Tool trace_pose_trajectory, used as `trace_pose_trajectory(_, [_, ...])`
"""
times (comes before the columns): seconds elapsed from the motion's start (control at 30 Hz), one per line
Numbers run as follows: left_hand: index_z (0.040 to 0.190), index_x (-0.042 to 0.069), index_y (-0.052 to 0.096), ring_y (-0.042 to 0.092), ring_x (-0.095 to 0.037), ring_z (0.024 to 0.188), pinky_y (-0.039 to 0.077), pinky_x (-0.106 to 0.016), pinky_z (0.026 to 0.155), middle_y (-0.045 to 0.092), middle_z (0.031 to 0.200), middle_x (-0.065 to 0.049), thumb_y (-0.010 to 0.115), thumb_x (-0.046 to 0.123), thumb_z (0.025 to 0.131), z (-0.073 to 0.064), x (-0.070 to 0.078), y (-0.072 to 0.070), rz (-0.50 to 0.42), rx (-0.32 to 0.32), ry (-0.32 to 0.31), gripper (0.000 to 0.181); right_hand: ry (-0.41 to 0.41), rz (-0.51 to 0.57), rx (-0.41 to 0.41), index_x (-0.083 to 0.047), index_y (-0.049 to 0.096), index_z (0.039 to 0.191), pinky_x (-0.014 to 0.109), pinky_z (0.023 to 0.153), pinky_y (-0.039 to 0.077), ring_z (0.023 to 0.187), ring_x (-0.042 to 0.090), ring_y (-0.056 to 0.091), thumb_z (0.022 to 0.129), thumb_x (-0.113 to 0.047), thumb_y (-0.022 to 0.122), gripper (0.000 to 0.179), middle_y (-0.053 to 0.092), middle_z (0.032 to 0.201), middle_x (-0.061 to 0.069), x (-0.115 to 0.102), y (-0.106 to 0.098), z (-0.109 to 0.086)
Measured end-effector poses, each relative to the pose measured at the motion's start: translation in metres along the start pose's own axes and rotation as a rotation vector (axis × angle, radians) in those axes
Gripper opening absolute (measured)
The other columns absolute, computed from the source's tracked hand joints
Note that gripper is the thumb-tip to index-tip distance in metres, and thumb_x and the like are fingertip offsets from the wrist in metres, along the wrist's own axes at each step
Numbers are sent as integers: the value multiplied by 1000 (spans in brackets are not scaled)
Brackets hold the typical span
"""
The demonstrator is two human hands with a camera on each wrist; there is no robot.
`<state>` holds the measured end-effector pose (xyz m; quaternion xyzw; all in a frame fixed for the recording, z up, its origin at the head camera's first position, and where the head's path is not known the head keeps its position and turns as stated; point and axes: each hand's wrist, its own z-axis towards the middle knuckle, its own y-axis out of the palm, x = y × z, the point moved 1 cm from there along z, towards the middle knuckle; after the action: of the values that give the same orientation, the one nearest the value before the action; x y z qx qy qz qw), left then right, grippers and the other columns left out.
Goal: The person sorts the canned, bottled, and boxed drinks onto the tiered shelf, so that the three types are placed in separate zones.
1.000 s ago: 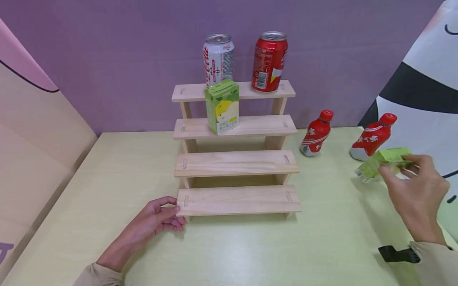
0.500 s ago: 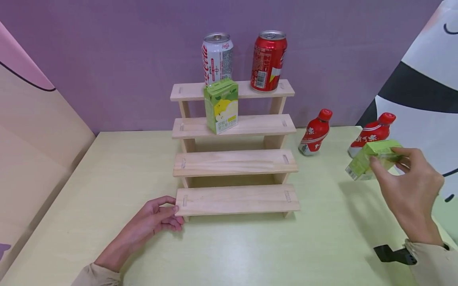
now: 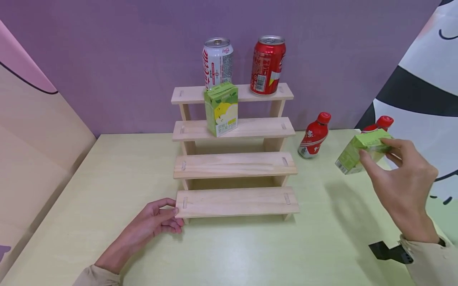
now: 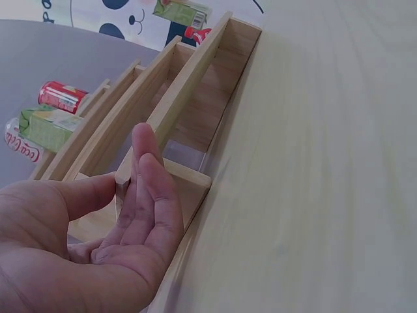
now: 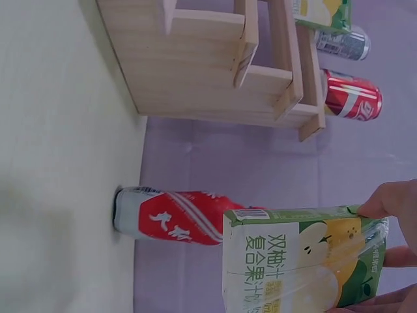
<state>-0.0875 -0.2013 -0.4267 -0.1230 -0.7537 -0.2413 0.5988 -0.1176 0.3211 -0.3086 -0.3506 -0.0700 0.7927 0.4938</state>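
The green juice carton (image 3: 352, 153) is in the air above the counter (image 3: 222, 254), tilted, to the right of the wooden rack (image 3: 236, 202). The right hand (image 3: 408, 174) pinches it near its top end, thumb against fingers; the left hand (image 3: 157, 218) has thumb and fingers closed on the left end of the rack's lowest board.

The carton looks light enough for one hand, its coated card stiff but likely to dent and a little slippery. Gripping opposite sides near the top seems sound; a hard squeeze could buckle the walls.

Its front reads 双柚汁 and 复合果汁, with a barcode at the base. The white can (image 3: 217, 63) says "Coca-Cola plus". The nearer red bottle (image 3: 313, 137) shows 大; its next character is unclear.
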Motion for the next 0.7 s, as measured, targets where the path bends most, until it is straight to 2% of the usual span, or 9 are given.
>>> trace_pose_trajectory(0.17, [121, -5, 49, 70, -21, 84, 59, -36, 83, 71, 93, -13, 53, 13, 104, 0, 0, 1, 0, -1, 1, 25, -43, 44, 36, 8, 66, 114, 5, 92, 42, 94, -28, 49, 80, -8, 79, 40, 69, 109, 26, -11, 0, 4])
trace_pose_trajectory(0.37, [120, -5, 49, 70, -21, 83, 59, -36, 83, 71, 93, -13, 53, 12, 104, 0, 0, 1, -1, -9, 8, 24, -59, 73, 43, 8, 67, 114, 6, 93, 43, 95, -26, 51, 79, -7, 80, 41, 70, 109, 24, -23, 1, 6])
trace_pose_trajectory(0.5, [120, -5, 49, 70, -21, 83, 59, -36, 83, 71, 92, -13, 53, 12, 104, 0, 0, 0, 0, -13, 10, 24, -98, 93, 50, 8, 67, 115, 8, 94, 44, 98, -24, 52, 80, -7, 80, 40, 70, 109, 24, -30, 1, 9])
trace_pose_trajectory(0.7, [121, -5, 49, 70, -21, 84, 59, -36, 83, 71, 93, -13, 53, 13, 104, 0, 0, 0, -2, -7, 0, 25, -131, 122, 59, 4, 68, 116, 11, 94, 46, 102, -15, 58, 79, -7, 80, 40, 70, 113, 16, -41, 3, 14])
